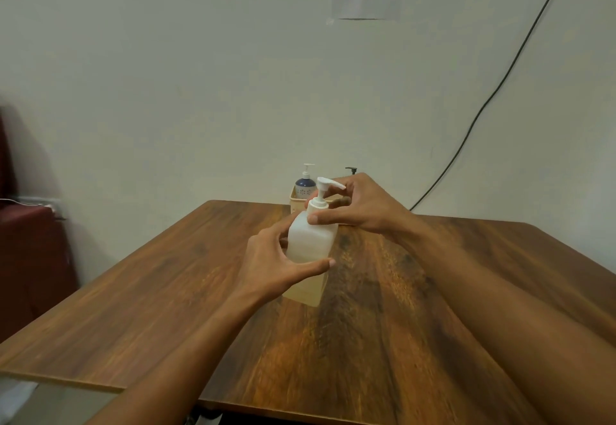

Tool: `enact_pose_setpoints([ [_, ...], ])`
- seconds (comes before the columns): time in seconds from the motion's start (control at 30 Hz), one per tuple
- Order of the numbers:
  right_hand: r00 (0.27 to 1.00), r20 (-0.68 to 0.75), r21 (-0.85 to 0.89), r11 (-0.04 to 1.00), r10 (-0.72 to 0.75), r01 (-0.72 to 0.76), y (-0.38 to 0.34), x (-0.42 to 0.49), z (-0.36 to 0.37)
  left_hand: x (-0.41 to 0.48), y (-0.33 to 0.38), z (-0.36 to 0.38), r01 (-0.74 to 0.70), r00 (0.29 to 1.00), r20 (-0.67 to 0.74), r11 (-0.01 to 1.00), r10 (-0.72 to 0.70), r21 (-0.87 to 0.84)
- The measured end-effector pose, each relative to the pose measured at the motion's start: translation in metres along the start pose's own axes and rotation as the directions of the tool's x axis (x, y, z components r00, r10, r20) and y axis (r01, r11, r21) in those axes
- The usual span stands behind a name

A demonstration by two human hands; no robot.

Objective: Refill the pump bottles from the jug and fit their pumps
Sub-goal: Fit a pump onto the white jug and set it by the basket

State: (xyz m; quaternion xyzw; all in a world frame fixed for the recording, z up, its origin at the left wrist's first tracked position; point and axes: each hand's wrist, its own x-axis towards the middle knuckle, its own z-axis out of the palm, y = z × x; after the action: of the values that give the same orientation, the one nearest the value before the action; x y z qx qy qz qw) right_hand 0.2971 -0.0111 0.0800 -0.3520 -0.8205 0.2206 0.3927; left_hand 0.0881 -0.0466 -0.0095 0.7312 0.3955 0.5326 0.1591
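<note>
Past the middle of the table [433,291], toward its far edge, the left hand [273,258] wraps the body of the translucent pump bottle [311,241], thumb across the near face, probably bracing it against twisting. The bottle seems to stand on the tabletop, enclosed between both hands. At its neck sits the white pump [321,191], nozzle pointing right. The right hand [363,207] pinches the pump's collar from the right, thumb in front, apparently to screw it down.

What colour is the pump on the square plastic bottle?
The plastic pump is white; head view shows it.
</note>
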Motion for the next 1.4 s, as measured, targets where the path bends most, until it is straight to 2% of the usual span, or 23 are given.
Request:
enact_pose_setpoints([
  [0.1,0.986,-0.156,-0.093,0.995,-0.057,0.043,0.003,-0.002,0.015,-0.001,0.000,0.003,0.002,1.000,-0.002,1.000,-0.002,0.014],
  [0.17,0.979,-0.200,-0.147,0.989,-0.044,0.015,0.005,-0.002,0.022,-0.002,0.000,0.005,0.009,1.000,-0.002,1.000,-0.009,0.030],
  [0.2,0.985,-0.173,-0.137,0.991,-0.020,-0.004,0.005,-0.001,0.021,-0.002,0.000,0.005,0.013,1.000,-0.002,0.999,-0.013,0.031],
  [0.27,0.999,-0.011,-0.050,0.998,0.042,-0.042,0.004,-0.001,0.009,-0.001,0.001,0.004,0.018,1.000,0.002,1.000,-0.018,0.018],
  [0.37,0.982,0.185,0.047,0.998,0.025,-0.035,0.000,-0.003,-0.010,0.000,0.003,0.002,0.014,1.000,0.014,1.000,-0.015,0.015],
  [0.43,0.986,0.164,0.021,1.000,0.008,-0.012,-0.002,-0.003,-0.014,0.001,0.004,0.001,0.011,1.000,0.015,1.000,-0.011,0.027],
  [0.63,0.996,-0.059,-0.167,0.985,-0.060,0.049,-0.003,-0.004,0.005,-0.003,0.001,0.008,0.016,1.000,0.014,0.998,-0.017,0.057],
  [0.7,0.994,-0.086,-0.217,0.975,-0.064,0.044,-0.001,-0.005,0.012,-0.003,0.000,0.010,0.012,1.000,0.026,0.996,-0.014,0.083],
  [0.77,0.999,-0.030,-0.196,0.980,-0.044,0.037,0.001,-0.005,0.010,-0.004,-0.001,0.011,0.023,0.999,0.039,0.997,-0.026,0.070],
  [0.87,0.987,0.158,-0.067,0.998,0.022,-0.012,0.004,-0.008,-0.007,-0.004,-0.001,0.009,0.029,0.998,0.047,0.999,-0.031,0.043],
  [0.97,0.980,0.196,0.000,0.999,0.039,-0.039,0.007,-0.010,-0.016,-0.001,0.002,0.006,0.023,0.999,0.046,0.999,-0.025,0.030],
  [1.4,0.995,-0.048,0.090,0.992,0.091,-0.086,0.003,-0.016,0.000,-0.002,0.005,0.002,0.016,0.999,0.044,1.000,-0.016,0.020],
])
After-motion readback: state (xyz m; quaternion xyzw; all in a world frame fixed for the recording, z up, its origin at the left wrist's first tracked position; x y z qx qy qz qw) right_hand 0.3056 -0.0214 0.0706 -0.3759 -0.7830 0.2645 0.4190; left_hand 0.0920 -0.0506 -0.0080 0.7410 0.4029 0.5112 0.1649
